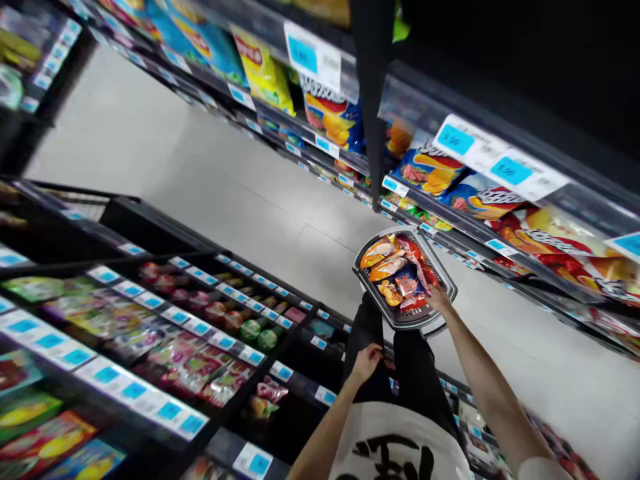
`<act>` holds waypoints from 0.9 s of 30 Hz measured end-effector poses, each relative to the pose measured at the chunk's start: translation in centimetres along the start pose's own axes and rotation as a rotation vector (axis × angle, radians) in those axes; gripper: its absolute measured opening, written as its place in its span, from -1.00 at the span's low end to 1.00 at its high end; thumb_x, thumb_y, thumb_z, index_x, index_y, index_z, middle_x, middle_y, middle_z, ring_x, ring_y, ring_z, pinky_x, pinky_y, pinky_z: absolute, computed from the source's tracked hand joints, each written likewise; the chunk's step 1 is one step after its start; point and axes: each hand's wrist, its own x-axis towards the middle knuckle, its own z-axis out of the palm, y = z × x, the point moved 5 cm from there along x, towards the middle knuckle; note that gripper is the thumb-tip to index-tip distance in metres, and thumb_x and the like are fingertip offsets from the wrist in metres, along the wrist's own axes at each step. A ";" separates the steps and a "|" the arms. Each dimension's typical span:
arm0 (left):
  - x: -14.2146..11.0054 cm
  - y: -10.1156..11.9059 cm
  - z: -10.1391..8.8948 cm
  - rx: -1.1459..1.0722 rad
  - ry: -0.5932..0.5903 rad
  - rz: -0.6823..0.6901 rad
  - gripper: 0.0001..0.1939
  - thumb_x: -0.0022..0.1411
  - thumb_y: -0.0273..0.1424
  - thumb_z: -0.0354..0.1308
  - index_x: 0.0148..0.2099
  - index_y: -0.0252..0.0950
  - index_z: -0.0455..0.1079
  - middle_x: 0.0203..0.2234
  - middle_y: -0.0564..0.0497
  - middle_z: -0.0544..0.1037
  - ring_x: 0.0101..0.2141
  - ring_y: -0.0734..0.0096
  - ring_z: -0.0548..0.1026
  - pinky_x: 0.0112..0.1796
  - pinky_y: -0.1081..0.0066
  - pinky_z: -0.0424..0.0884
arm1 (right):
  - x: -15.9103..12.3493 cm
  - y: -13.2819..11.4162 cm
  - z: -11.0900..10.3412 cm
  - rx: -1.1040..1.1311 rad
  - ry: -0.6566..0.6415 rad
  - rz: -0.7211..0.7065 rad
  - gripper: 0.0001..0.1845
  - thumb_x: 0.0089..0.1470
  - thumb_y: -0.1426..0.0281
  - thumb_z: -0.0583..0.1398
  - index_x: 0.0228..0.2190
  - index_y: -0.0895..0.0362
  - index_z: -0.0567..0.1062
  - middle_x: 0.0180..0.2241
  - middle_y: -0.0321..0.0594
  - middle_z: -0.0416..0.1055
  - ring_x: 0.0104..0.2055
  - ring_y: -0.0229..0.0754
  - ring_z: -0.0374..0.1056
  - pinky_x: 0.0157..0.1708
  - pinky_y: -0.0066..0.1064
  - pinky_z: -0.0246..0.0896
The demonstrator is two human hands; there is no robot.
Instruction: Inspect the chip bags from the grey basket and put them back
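A grey shopping basket point(361, 267) stands in front of my legs with several snack bags inside. Over its near right side, my right hand point(437, 300) reaches in, its fingers closed on the end of a red snack bag point(417, 261). Beside that bag lie orange bags point(383, 257) and a dark blue chip bag point(407, 283). My left hand point(367, 361) hangs by my thigh, short of the basket, its fingers loosely curled and nothing visible in them.
Shelves with chip bags point(425, 167) run along the right and top. On the left, a low shelf unit holds packaged snacks point(200, 367) and round jars point(250, 330). Between them stretches a pale tiled floor point(240, 207). A dark post point(370, 100) divides the right shelving.
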 end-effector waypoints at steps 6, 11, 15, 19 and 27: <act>-0.6 -1.7 1.8 -0.058 -0.029 0.004 -0.72 0.36 -0.41 0.06 0.00 -0.26 0.55 -0.29 -0.04 0.73 -0.25 0.32 0.69 -0.11 0.35 0.58 | 1.8 0.1 2.4 -0.244 -0.217 0.085 -0.46 0.32 0.34 0.19 0.29 0.07 0.45 0.31 0.06 0.38 0.28 0.11 0.38 0.19 -0.20 0.30; -0.6 -3.1 -0.3 0.020 -0.056 -0.020 -0.71 0.28 -0.53 0.07 -0.07 -0.21 0.57 -0.35 0.04 0.72 -0.27 0.34 0.69 -0.13 0.40 0.55 | 1.4 -0.1 3.1 -0.335 -0.147 0.152 -0.44 0.29 0.42 0.20 0.30 0.06 0.43 0.37 0.18 0.20 0.35 0.25 0.28 0.18 -0.04 0.35; 0.5 -3.7 -2.8 0.086 -0.042 -0.015 -0.68 0.26 -0.58 0.06 -0.06 -0.23 0.56 -0.34 0.03 0.72 -0.27 0.35 0.69 -0.12 0.43 0.53 | 1.8 -0.3 3.2 -0.335 -0.091 0.132 -0.53 0.31 0.47 0.17 0.21 0.13 0.52 0.41 0.21 0.15 0.40 0.28 0.20 0.19 -0.04 0.34; 1.1 -3.9 -3.9 0.136 -0.024 0.000 -0.67 0.29 -0.58 0.05 -0.01 -0.23 0.54 -0.29 0.01 0.73 -0.24 0.34 0.68 -0.11 0.43 0.51 | 2.4 -0.2 2.9 -0.267 -0.050 0.103 -0.66 0.41 0.34 0.11 0.06 0.14 0.59 0.22 0.16 0.44 0.20 0.14 0.45 0.14 -0.14 0.37; 0.4 -3.6 -1.1 0.179 -0.042 -0.025 -0.66 0.27 -0.58 0.05 -0.03 -0.20 0.55 -0.31 0.06 0.73 -0.24 0.36 0.69 -0.12 0.45 0.51 | 4.2 1.0 1.7 -0.125 0.039 0.216 -0.54 0.39 0.31 0.17 0.21 0.25 0.46 0.00 0.30 0.60 0.04 0.17 0.57 0.06 -0.11 0.40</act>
